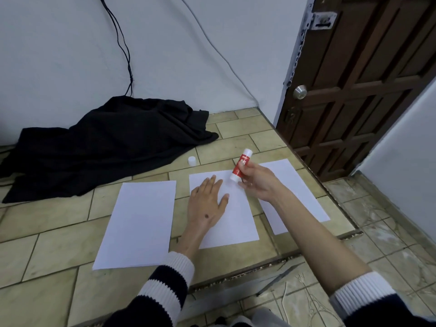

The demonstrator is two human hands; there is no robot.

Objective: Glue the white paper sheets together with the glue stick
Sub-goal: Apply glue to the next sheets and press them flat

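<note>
Three white paper sheets lie side by side on the tiled floor: a left sheet (pixel 139 223), a middle sheet (pixel 233 220) and a right sheet (pixel 297 185). My left hand (pixel 208 201) rests flat with fingers spread on the middle sheet's left part. My right hand (pixel 257 182) holds a red and white glue stick (pixel 240 167), tilted, with its lower end touching the middle sheet near the top edge. The stick's white cap (pixel 192 160) stands on the floor behind the sheets.
A heap of black cloth (pixel 106 145) lies at the back left against the wall, with dark cables above it. A brown wooden door (pixel 354 90) stands at the right. A step edge (pixel 342 204) drops to a lower tiled floor on the right and front.
</note>
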